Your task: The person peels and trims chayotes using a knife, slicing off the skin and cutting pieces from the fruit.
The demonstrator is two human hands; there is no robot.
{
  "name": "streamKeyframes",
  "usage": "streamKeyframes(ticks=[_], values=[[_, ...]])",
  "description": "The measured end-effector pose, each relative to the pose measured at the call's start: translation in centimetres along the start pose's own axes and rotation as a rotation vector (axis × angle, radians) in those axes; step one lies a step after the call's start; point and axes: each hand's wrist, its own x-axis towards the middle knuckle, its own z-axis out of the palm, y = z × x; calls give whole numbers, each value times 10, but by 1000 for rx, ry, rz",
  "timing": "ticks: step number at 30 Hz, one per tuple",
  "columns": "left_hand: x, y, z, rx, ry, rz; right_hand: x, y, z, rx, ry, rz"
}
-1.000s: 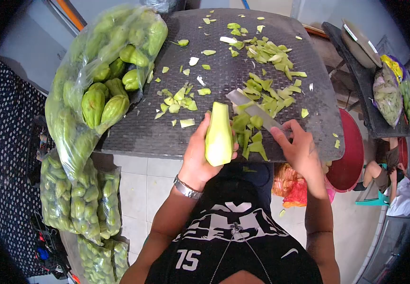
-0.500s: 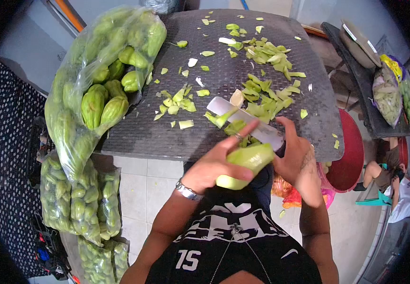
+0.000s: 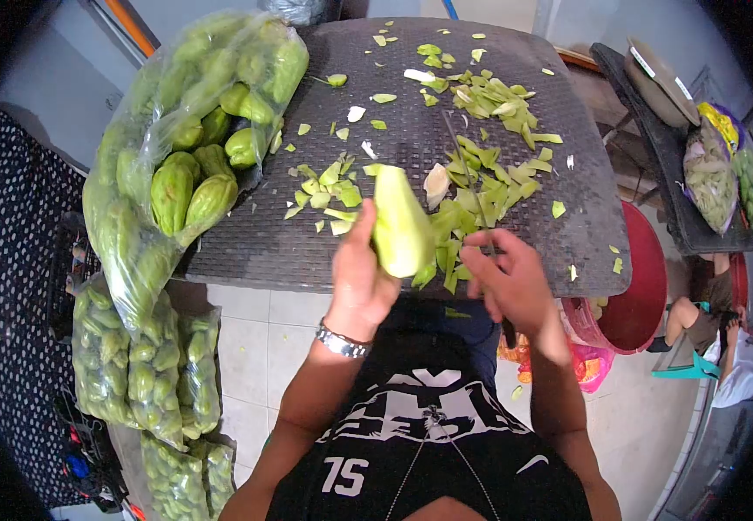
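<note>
My left hand [image 3: 361,278] is wrapped round a pale, mostly peeled chayote [image 3: 401,224], held upright above the near edge of the table. My right hand [image 3: 511,280] grips a knife [image 3: 466,169] whose blade points away from me and is seen nearly edge-on, so it looks like a thin dark line. The blade is to the right of the chayote and apart from it. Below and beyond the hands lie green peelings [image 3: 489,187] and a pale cut piece [image 3: 436,185]. A smaller group of peelings [image 3: 329,181] is left of the chayote.
A clear plastic bag of unpeeled chayotes [image 3: 194,187] lies open on the left of the dark woven table [image 3: 307,252]. More filled bags [image 3: 146,365] stand below it. A red tub [image 3: 641,286] is at the right. Another person [image 3: 724,321] sits at far right.
The chayote has turned upright and moved up and left. The knife has swung from lying across above the chayote to pointing away on its right, its blade now edge-on.
</note>
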Motion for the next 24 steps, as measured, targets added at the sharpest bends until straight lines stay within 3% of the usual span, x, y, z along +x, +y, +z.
streamKeyframes(ticks=[2, 5, 9, 12, 13, 16, 17, 18, 20, 24], values=[[-9, -10, 14, 2, -6, -3, 10, 7, 19, 147, -18, -66], [-15, -21, 18, 0, -54, 40, 19, 16, 35, 126, -7, -123], [-22, -18, 17, 386, -212, 218, 21, 18, 34, 213, -60, -130], [-15, -17, 9, 525, -159, 288, 14, 20, 34, 136, -51, -138], [-12, -17, 9, 426, -84, 308, 13, 19, 33, 179, -72, -124], [5, -12, -13, 534, 0, 400, 6, 16, 28, 293, -135, -67], [7, -6, -18, 591, -12, 519, 4, 15, 25, 320, -157, -48], [14, 1, -14, 742, 40, 789, 3, 14, 22, 347, -178, -31], [7, 18, -13, 1365, 269, 1229, 4, 15, 18, 328, -195, -54], [-12, 30, 1, 785, -188, 591, 7, 20, 17, 303, -199, -81]])
